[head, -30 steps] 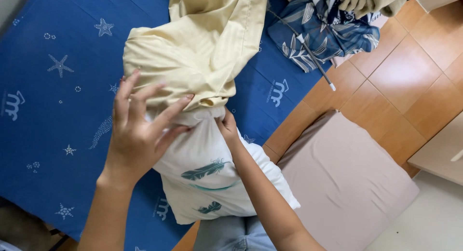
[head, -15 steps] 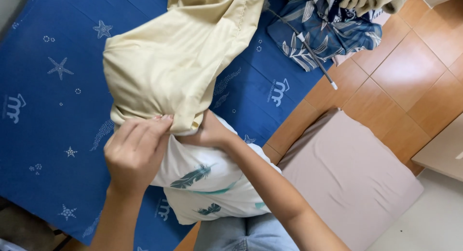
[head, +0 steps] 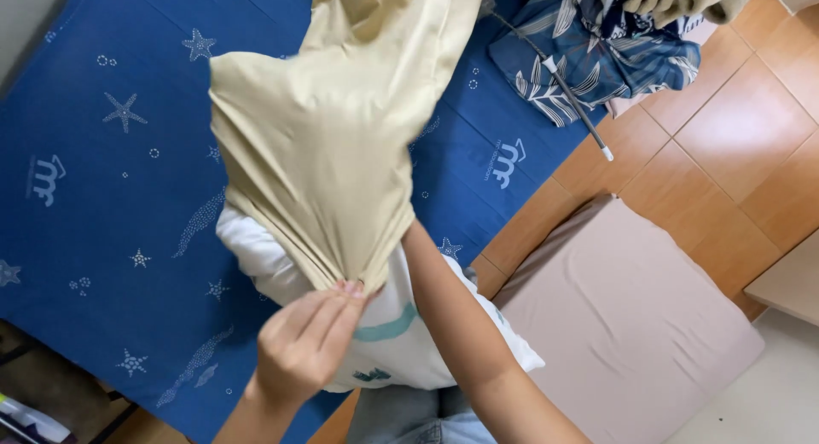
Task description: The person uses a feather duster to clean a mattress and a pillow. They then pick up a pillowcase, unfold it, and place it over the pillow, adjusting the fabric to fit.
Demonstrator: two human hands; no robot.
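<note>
A pale yellow pillowcase (head: 341,145) is pulled over a white pillow (head: 401,342) that lies on a blue mattress sheet (head: 102,179) with star prints. My left hand (head: 307,342) pinches the gathered open edge of the pillowcase, fingers closed on the cloth. My right forearm (head: 452,325) runs up into the pillowcase, and my right hand is hidden inside it. The pillow's near end with green markings sticks out of the case toward me.
A dark blue leaf-print cloth (head: 597,60) lies bunched at the mattress's far right, with a thin stick (head: 580,111) across it. A beige cushion (head: 631,325) sits on the orange tiled floor (head: 751,128) to my right.
The pillowcase has been drawn farther over the pillow and lifted. My left hand went from spread flat on the pillow to pinching the case's edge; my right hand slid inside.
</note>
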